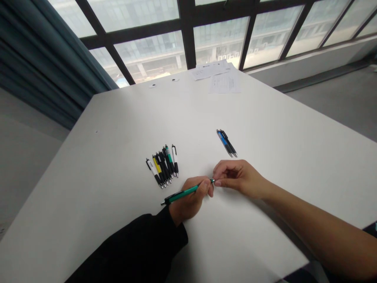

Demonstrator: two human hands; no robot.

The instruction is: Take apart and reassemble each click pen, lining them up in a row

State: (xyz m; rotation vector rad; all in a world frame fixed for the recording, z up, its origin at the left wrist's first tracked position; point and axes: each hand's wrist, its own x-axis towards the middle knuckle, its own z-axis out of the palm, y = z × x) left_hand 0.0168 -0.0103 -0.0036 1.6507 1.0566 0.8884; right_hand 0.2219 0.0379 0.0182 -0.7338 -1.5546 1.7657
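Note:
A green pen (pixel 188 191) with a black clip lies across my left hand (pixel 193 196), whose fingers are wrapped round its front part. Its clicker end points to the lower left. My right hand (pixel 235 179) pinches the pen's silver tip between thumb and forefinger. Up and to the left of my hands, several pens lie side by side in a slanted row, among them a yellow pen (pixel 157 164) and a white pen (pixel 174 155). Beyond my right hand, a blue pen (pixel 223 139) rests beside a black pen (pixel 229 142).
The white table (pixel 123 118) stretches to the windows. Printed papers (pixel 225 81) lie at its far edge, with two small pale items (pixel 152 85) to their left. A blue-grey curtain (pixel 50 51) hangs at the left.

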